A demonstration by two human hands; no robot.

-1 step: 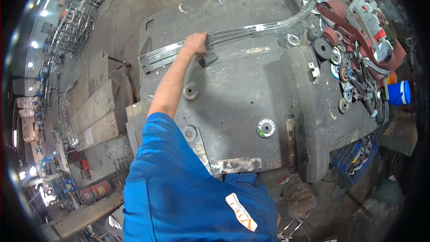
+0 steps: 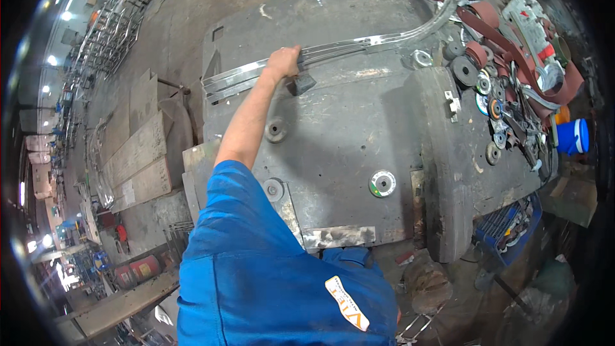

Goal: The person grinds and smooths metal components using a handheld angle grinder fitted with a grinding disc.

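My left hand (image 2: pixel 283 62) reaches across a grey metal-topped table (image 2: pixel 333 134), its fingers closed around long shiny metal strips (image 2: pixel 346 47). The strips lie side by side, straight at the left and bending away from me at the right end. Just below the hand is a dark grey block (image 2: pixel 305 83), partly behind the wrist; whether the hand touches it I cannot tell. Nearer me on the tabletop lie a grey disc (image 2: pixel 275 129), another pale disc (image 2: pixel 273 189) and a grinding disc with a white and green label (image 2: pixel 383 184). My right hand is out of view.
Brown sanding belts (image 2: pixel 487 32), several abrasive wheels (image 2: pixel 464 72) and loose tools crowd the table's right side, beyond a thick grey raised bar (image 2: pixel 442 186). A blue bucket (image 2: pixel 572 136) and blue crate (image 2: pixel 509 230) stand at the right. Boards (image 2: pixel 136 160) lie at the left.
The curved far end of the strips has shifted slightly to the right. My left hand keeps its place on them, while the whole view moves a little.
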